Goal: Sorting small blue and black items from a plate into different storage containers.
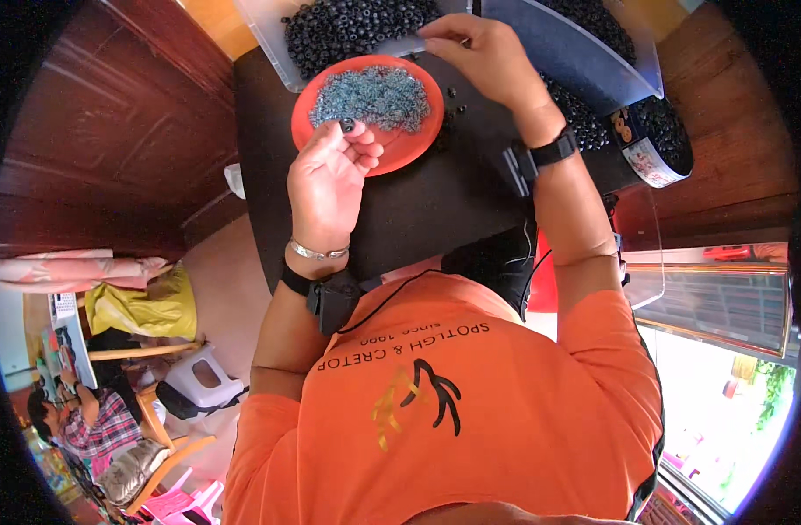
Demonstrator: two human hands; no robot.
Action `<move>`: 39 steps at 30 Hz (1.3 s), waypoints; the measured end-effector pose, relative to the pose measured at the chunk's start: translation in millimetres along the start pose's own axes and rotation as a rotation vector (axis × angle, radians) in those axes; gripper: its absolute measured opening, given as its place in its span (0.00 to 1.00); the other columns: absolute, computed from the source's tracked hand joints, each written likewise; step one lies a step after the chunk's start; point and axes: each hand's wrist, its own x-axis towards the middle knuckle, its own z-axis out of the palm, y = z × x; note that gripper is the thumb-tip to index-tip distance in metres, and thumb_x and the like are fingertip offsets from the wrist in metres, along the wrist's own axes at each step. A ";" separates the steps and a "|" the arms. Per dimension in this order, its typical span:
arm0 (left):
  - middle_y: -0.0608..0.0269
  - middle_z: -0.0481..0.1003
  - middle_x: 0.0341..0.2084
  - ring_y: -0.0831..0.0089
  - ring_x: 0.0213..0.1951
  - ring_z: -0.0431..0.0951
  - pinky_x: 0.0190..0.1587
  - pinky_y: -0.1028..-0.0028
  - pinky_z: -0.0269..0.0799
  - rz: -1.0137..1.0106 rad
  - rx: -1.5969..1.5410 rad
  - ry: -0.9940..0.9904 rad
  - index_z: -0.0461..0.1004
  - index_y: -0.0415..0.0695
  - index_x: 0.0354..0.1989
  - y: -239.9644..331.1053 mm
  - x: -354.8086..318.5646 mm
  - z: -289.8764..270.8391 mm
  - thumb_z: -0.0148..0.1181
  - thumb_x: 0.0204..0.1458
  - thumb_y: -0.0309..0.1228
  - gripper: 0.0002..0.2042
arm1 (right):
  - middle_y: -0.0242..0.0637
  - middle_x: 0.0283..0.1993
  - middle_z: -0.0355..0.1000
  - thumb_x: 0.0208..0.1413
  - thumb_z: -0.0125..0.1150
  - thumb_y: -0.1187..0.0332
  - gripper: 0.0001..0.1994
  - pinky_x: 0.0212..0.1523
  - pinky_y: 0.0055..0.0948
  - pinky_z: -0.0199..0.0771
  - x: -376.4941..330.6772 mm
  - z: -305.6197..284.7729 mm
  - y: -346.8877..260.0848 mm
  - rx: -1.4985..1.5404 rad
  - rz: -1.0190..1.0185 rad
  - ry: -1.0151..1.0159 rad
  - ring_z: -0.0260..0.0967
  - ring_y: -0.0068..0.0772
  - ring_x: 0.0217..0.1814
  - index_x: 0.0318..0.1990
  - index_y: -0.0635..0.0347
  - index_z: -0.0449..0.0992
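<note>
My left hand (326, 188) is palm up over the near edge of a red plate (398, 159), its thumb and fingers closed on a small black ring-shaped piece (348, 125). A heap of small clear bluish pieces (374, 94) covers most of the plate. Beyond it stands a clear plastic tub (269, 39) with many black ring-shaped pieces (352, 31) inside. My right hand (488, 57) reaches over that tub's right side, thumb and forefinger pinched together. Whatever may be between those fingertips is too small to make out.
A second clear bin (584, 66) leans at the far right, with black pieces in and below it. A round container (658, 166) of black pieces stands at the table's right edge. Loose pieces lie on the dark table (400, 219). A seated person (98, 429) is at the left.
</note>
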 end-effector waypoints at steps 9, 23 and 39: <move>0.60 0.73 0.34 0.64 0.35 0.74 0.41 0.69 0.68 -0.021 -0.039 0.003 0.69 0.44 0.34 -1.4 1.2 0.5 0.50 0.56 0.33 0.06 | 0.37 0.27 0.74 0.43 0.62 0.67 0.08 0.32 0.34 0.70 -10.3 0.3 44.1 -0.385 0.074 -0.450 0.72 0.35 0.29 0.30 0.59 0.76; 0.62 0.73 0.31 0.67 0.35 0.74 0.41 0.69 0.68 -0.052 -0.009 -0.034 0.68 0.45 0.32 -4.6 -3.7 9.0 0.50 0.57 0.34 0.07 | 0.28 0.42 0.73 0.58 0.53 0.77 0.09 0.48 0.20 0.68 -5.8 13.8 8.1 0.659 0.051 -0.451 0.68 0.19 0.44 0.45 0.63 0.75; 0.62 0.74 0.31 0.68 0.34 0.74 0.40 0.71 0.67 -0.049 0.020 -0.079 0.70 0.43 0.33 -4.3 -6.9 14.0 0.49 0.56 0.36 0.09 | 0.30 0.39 0.73 0.58 0.54 0.75 0.07 0.47 0.21 0.68 -15.8 22.8 -25.3 0.833 0.023 -0.503 0.68 0.19 0.42 0.42 0.62 0.76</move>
